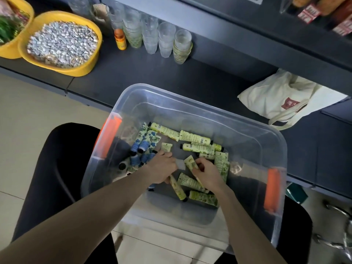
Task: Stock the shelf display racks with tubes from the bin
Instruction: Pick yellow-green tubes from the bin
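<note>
A clear plastic bin point(247, 128) with orange handles sits in front of me, holding several tubes. Yellow-green tubes point(194, 138) lie across its right and middle; blue floral tubes point(144, 147) are heaped at its left. Both my hands are down inside the bin. My left hand point(162, 169) grips a yellow-green tube point(178, 189) whose capped end sticks out below the fist. My right hand point(206, 173) pinches another yellow-green tube point(191, 162) by its flat end. The two hands are close together over the bin's middle.
A dark counter point(152, 73) runs behind the bin, with stacks of clear cups point(165, 40), a small orange bottle point(120, 39) and yellow basins point(62, 42). A cream tote bag point(276, 96) lies at the right. Upper shelves point(247, 25) overhang. A black chair point(57, 168) stands at the left.
</note>
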Motion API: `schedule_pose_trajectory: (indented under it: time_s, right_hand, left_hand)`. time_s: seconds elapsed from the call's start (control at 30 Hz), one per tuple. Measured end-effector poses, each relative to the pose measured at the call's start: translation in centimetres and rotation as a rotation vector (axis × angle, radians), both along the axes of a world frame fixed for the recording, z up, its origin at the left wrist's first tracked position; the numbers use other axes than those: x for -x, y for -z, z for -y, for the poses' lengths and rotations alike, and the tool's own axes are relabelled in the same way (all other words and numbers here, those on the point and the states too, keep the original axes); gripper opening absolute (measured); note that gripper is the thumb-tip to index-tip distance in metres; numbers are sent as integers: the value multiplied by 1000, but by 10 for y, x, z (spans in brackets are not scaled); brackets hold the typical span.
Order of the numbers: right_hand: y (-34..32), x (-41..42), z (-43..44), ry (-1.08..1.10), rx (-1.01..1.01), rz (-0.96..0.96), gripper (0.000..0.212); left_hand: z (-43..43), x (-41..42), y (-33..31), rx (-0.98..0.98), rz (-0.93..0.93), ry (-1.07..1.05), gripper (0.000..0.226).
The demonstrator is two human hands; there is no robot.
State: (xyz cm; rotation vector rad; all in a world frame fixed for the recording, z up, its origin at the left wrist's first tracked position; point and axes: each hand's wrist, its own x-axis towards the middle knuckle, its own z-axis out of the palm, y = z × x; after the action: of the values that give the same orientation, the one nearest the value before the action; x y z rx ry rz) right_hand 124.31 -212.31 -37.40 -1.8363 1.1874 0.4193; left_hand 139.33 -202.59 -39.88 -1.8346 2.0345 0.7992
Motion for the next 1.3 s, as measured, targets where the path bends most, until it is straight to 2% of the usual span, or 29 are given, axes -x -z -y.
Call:
schedule_pose_trajectory:
  time_s: [0.1,0.2,0.3,0.43,0.57,0.73,0.87,0.97,1.17,1.3]
  right_hand:
    - [-11,-1,4,76,-10,39,28]
    - [-32,-4,8,90,-19,79,31]
    - [-62,-13,12,120,-14,175,51]
    - [-126,-37,24,113,68,393,37]
    - [-206,-71,47,79,232,634,27]
    - [-304,-115,77,-5,418,851,23]
    - [-359,-147,104,-33,646,860,22]
    - [-376,-168,125,-20,767,803,22]
    - [-366,-198,157,-45,878,626,13]
    - [-353,-209,169,-63,880,563,14]
  left_hand:
    - [3,-7,-12,-59,-141,-134,36]
    - [1,-22,-36,-91,-527,-457,25]
    - [-1,-40,-74,59,-664,-621,21]
    - [4,-70,-140,344,-750,-721,12]
    - [23,-105,-216,626,-815,-767,20]
    - [54,-143,-307,911,-782,-672,10]
    - [85,-168,-355,1026,-676,-607,26]
    - [110,-184,-374,1073,-626,-599,22]
    - [154,-209,-378,1009,-458,-540,23]
    - [175,-220,-370,917,-429,-522,23]
